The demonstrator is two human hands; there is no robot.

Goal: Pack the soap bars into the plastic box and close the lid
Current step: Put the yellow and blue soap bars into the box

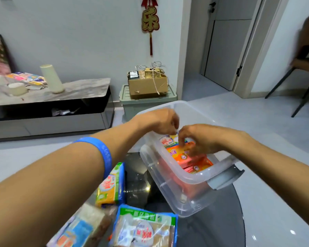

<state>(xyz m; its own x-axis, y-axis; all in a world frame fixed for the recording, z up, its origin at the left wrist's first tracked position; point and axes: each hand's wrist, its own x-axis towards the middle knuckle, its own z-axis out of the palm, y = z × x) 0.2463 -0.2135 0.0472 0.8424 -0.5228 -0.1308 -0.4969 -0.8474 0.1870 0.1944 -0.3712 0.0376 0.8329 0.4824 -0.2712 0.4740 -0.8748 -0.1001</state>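
Note:
A clear plastic box (169, 191) with a grey latch (223, 179) stands on a dark glass table, its lid off. Inside lie several wrapped soap bars, orange and red ones (189, 161) near me and a white-and-yellow one (169, 139) at the far end. Both hands reach into the far end of the box. My left hand (161, 122) and my right hand (198, 138) pinch the white-and-yellow bar's wrapper together. On the table left of the box lie a yellow soap pack (111, 186) and two bagged soap packs (144, 229).
A blue band (103, 154) circles my left forearm. Behind the table sit a low TV cabinet (48, 104), a green bin (146, 102) with a cardboard box on top, and a chair (307, 77) at right. The table's curved edge (241, 202) runs close by the box.

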